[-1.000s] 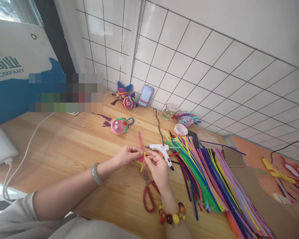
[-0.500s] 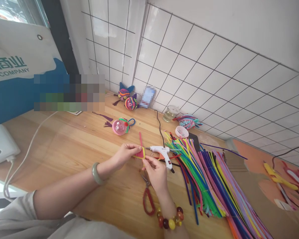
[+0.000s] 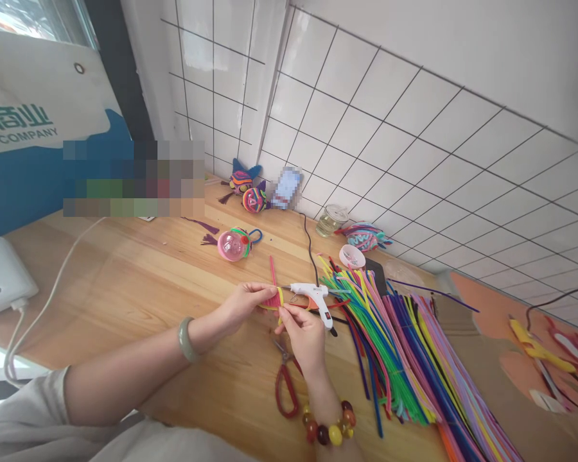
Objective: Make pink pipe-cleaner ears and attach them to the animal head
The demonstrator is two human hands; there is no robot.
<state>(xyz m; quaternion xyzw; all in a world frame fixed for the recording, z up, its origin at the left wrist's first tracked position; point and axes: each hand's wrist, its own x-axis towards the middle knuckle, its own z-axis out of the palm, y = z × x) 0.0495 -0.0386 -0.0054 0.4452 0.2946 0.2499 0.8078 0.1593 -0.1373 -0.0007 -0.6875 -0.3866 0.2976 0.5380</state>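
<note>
Between thumb and fingers, my left hand (image 3: 245, 308) pinches a small flat pink piece (image 3: 271, 301) that looks made of pipe cleaners, with one pink end standing up from it. A yellow pipe cleaner (image 3: 281, 296) runs along its right edge. My right hand (image 3: 306, 333), fingers closed, pinches the yellow strand at the lower edge of the piece. Just behind my right hand lies a white glue gun (image 3: 313, 294), its nozzle pointing toward the piece. Red-handled scissors (image 3: 286, 391) lie beneath my right hand, partly hidden by it.
Bundles of coloured pipe cleaners (image 3: 395, 346) spread to the right. A pink ball ornament (image 3: 232, 245) with a tassel lies beyond my hands. Along the wall stand finished ornaments (image 3: 254, 199), a phone (image 3: 287, 187) and a glass jar (image 3: 331, 220). A white charger (image 3: 4, 279) sits at left.
Both hands and the pink piece have shifted very slightly right and down in the view. The grip of both hands looks the same.
</note>
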